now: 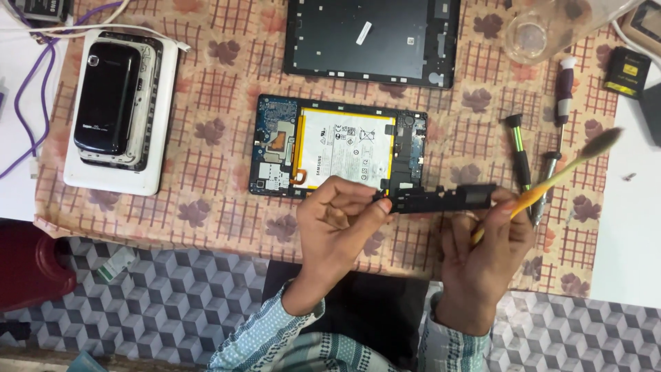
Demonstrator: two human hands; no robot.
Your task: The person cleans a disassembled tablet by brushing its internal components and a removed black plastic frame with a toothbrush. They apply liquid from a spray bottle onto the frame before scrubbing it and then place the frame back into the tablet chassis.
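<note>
Holding, left hand (337,220): one end of black plastic strip (441,198), pinched between thumb and fingers.
Holding, right hand (482,255): other end of strip, plus orange-handled brush (551,180), bristles angled up and right.
Strip position: raised just below opened tablet (341,147) on patterned surface (206,207).
Nearby: screwdrivers (518,151) right of tablet; back cover (372,38) above.

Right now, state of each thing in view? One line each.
left hand: pinching one end of the black strip part
right hand: gripping the yellow brush and the strip's other end
tablet: opened, battery exposed
back cover: off, inner side up
screwdrivers: lying loose on cloth
black phone: stacked on white device
</note>
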